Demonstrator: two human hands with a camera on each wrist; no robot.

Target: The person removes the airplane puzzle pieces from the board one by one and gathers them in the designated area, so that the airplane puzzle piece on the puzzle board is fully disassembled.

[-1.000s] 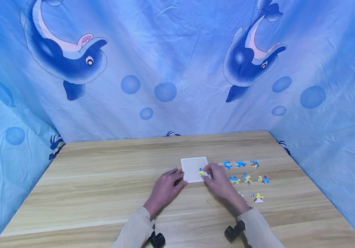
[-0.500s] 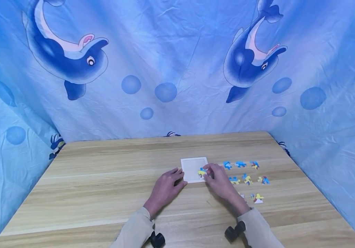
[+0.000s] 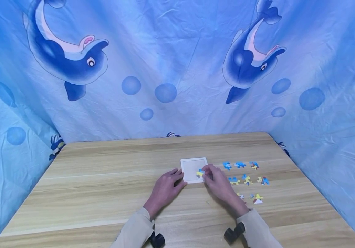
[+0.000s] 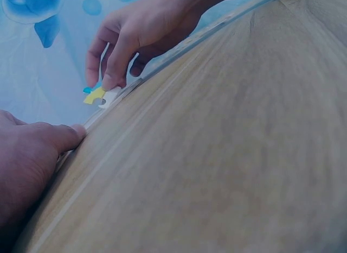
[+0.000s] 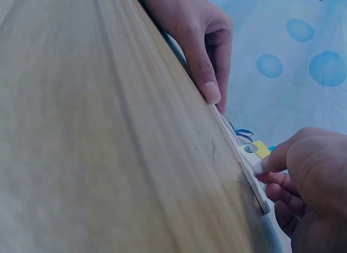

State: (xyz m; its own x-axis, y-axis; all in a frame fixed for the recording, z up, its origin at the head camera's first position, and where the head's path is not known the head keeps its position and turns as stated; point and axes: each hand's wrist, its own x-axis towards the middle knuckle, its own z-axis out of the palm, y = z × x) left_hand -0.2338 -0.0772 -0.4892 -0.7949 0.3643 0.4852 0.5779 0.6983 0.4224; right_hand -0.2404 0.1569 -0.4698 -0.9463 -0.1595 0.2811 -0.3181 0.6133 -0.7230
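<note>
A shallow white puzzle tray [image 3: 193, 159] lies on the wooden table. My left hand [image 3: 167, 186] rests at its near left corner, thumb along the near edge and fingers at the left side. My right hand [image 3: 217, 182] pinches a yellow, white and blue jigsaw piece [image 3: 199, 174] between thumb and fingers, over the near right part of the tray. In the left wrist view the jigsaw piece [image 4: 95, 95] stands tilted, close over the tray. The right wrist view shows the right thumb against the white part of the piece [image 5: 261, 150].
Several loose jigsaw pieces lie in rough rows right of the tray, among them a blue one [image 3: 227, 165], a yellow and blue one [image 3: 247, 179] and a yellow and white one [image 3: 258, 198]. A blue dolphin curtain [image 3: 165, 117] hangs behind the table [image 3: 103, 193].
The pinched jigsaw piece has turned a little and shifted slightly left over the tray with my right hand. My left hand stays at the tray's corner.
</note>
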